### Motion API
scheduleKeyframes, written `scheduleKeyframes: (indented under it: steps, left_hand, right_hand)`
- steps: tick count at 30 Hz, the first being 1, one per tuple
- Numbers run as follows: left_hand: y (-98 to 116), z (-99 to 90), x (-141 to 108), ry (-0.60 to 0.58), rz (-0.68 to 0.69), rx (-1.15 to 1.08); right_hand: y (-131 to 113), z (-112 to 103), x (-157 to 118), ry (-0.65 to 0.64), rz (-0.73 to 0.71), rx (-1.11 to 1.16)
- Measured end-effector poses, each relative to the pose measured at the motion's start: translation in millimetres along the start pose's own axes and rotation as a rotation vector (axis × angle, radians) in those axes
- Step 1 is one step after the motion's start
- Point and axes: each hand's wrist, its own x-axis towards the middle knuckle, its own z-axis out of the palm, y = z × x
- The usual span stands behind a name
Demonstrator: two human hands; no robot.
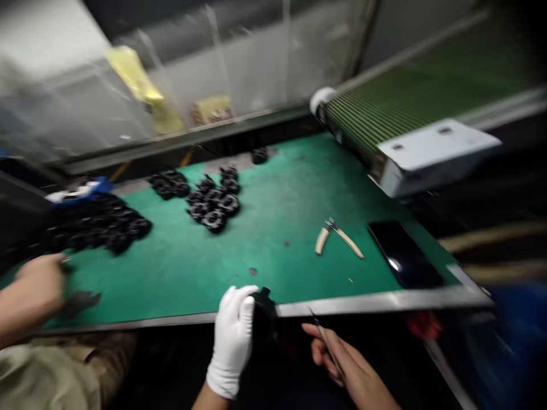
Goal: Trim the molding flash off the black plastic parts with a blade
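Note:
My left hand (233,336), in a white glove, is closed around a dark round plastic part (265,313) at the table's front edge. Part of that piece is lost against the dark background. To its right, bare and just below the edge, my right hand (348,361) grips a slim pointed tool (327,344), its tip directed up and left. Blur hides the tool's exact kind. A gap separates tool and part. Beyond my right hand, cutting pliers (337,236) with cream handles lie spread on the green table mat (282,193).
A black phone (404,253) lies at the right. Black ring-shaped parts (213,205) are grouped mid-table, with a larger dark heap (102,222) at left. A co-worker's hand (43,282) is near that heap. A green conveyor (384,108) with a white box-shaped housing (436,148) stands at back right.

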Motion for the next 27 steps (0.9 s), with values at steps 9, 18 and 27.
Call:
scheduleKeyframes:
  steps: [9,18,27]
  left_hand:
    - [10.1,19.2,-16.1,0.018,0.190,0.269]
    - [12.7,24.0,-21.7,0.050,0.145,0.264]
    - [11.1,27.3,-24.6,0.059,0.145,0.197]
  right_hand:
    - [-1.0,1.8,17.5,-0.214,0.006,0.213]
    - [0.2,9.1,35.5,-0.280,-0.108,0.200]
    - [-10.0,8.6,39.7,-0.270,-0.098,0.181]
